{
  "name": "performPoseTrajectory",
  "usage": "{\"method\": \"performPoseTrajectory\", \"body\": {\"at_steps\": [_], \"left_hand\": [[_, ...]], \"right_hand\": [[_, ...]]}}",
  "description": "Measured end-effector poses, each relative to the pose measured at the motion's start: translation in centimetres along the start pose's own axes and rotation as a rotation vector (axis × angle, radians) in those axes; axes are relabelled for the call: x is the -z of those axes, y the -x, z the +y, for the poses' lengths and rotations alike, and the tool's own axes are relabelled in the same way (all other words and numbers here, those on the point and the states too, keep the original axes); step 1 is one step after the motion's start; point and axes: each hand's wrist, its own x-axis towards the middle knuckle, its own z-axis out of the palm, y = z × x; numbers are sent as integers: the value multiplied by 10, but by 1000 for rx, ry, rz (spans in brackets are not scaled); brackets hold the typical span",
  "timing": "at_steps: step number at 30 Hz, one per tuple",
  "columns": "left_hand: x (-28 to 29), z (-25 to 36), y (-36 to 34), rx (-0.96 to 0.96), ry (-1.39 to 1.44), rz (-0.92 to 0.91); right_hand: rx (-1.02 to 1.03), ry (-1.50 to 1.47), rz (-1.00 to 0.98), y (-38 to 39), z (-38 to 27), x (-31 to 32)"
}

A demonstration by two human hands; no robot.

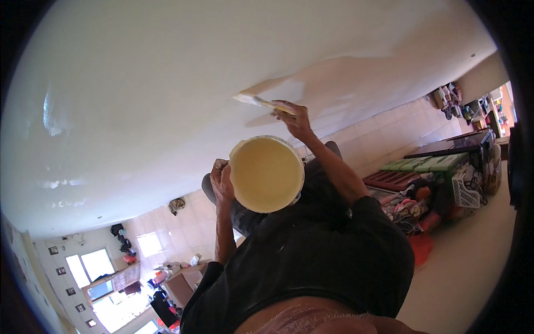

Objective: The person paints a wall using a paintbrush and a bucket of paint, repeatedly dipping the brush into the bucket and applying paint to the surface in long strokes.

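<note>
My right hand (295, 119) is closed round the handle of a paintbrush (260, 101). The brush's pale, paint-coated bristles rest against or very close to the wall (167, 100). In front of my body is a bucket of pale yellow paint (267, 175), seen from above, with dried smears on its rim. My left hand (222, 179) grips the bucket's left side, and some of its fingers are hidden behind the wall of the bucket. Pale paint marks the fingers of both hands. Around and left of the brush the wall looks lighter, with wet shine farther left.
A cat (177, 206) lies on the tiled floor (189, 228) by the wall's foot. To the right stand a green-topped rack (425, 163), a white plastic basket (466, 190) and piled household goods. Windows (89, 267), furniture and bags are at the lower left.
</note>
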Motion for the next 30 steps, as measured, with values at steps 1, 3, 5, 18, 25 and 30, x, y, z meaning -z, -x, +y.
{"method": "performPoseTrajectory", "body": {"at_steps": [1,3,5,18,25,30], "left_hand": [[1,-6,-1,9,-10,8],[-3,3,0,8,-1,6],[-4,1,1,24,20,4],[-4,4,0,49,17,-3],[0,-3,-1,15,-50,-9],[6,-28,-7,-99,-91,-4]], "right_hand": [[45,32,59,3,7,11],[64,-11,232,10,21,37],[33,13,364,14,1,68],[28,150,587,26,-5,64],[99,129,173,18,2,14],[90,172,-116,1,2,0]]}}
